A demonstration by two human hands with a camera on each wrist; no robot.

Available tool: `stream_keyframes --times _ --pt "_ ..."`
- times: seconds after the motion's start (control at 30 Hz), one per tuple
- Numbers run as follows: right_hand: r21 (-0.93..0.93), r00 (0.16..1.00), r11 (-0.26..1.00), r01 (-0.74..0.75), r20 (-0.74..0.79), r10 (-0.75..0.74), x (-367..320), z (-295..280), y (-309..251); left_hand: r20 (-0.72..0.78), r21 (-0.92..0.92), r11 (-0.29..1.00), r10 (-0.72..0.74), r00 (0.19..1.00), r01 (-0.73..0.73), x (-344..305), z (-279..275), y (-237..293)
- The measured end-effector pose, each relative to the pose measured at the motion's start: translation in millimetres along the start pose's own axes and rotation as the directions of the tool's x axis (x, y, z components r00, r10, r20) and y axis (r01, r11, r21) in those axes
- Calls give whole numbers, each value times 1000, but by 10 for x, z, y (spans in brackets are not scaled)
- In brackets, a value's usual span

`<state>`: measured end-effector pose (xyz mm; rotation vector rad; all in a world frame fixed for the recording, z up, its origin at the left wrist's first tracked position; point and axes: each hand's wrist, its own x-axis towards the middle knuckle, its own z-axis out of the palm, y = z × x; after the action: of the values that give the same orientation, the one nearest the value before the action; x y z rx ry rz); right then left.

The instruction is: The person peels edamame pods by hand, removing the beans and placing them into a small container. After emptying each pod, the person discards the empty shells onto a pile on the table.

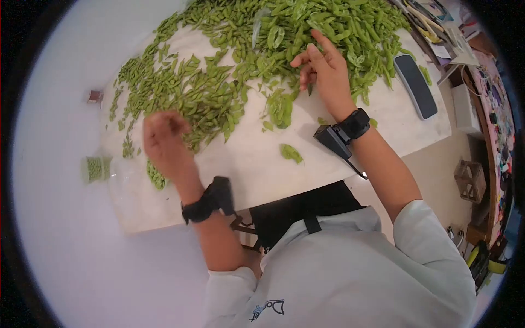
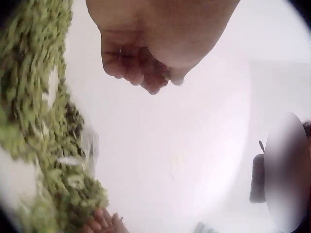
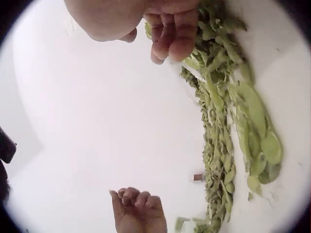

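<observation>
My left hand (image 1: 167,145), blurred, is raised over the left part of the table with its fingers curled in. The left wrist view shows its fingertips bunched near the thumb; the inside of the grasp is hidden. Small green pods (image 1: 208,104) lie below and beyond it. Shelled green beans (image 1: 156,176) sit by its wrist. My right hand (image 1: 328,74) hovers at the near edge of a big heap of green pods (image 1: 361,33), index finger extended and the others loosely bent. A small pile of opened pods (image 1: 280,109) lies left of it.
A phone (image 1: 415,86) lies at the table's right side. A clear tub of green beans (image 1: 96,169) stands at the left edge. One loose pod (image 1: 291,153) lies near the front of the pale table (image 1: 257,180). Clear plastic (image 1: 259,26) pokes from the heap.
</observation>
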<state>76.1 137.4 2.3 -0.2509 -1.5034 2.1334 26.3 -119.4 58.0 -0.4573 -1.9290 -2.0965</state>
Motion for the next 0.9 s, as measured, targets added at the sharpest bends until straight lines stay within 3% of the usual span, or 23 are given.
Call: stream_keyframes --times 0.17,0.27,0.4,0.53,0.63,0.73,0.87,0.9 --pt "-22 988 991 129 88 -126 -25 31 37 -135 496 868 109 985 -28 -90 -977 130" --pt "3 985 995 98 143 -97 -40 41 -8 -116 829 549 -19 993 107 -188 -1294 199" --pt "-37 976 997 64 211 -54 -80 59 18 34 911 412 2 999 -32 -309 -1413 110" --pt "-91 976 994 62 216 -41 -83 61 25 27 888 459 -36 999 -7 -289 -1381 105" --pt "-79 978 995 62 205 -45 -83 54 17 189 862 474 30 982 -180 -196 -1351 181" --pt "-79 978 996 42 207 -25 -110 65 -2 195 758 646 -91 977 -92 53 -1248 272" --pt "-101 964 994 34 265 -6 -117 73 4 150 783 621 -232 961 27 419 -716 447" --pt "-121 963 992 29 271 5 -116 72 4 177 818 574 -219 960 -20 541 -653 361"
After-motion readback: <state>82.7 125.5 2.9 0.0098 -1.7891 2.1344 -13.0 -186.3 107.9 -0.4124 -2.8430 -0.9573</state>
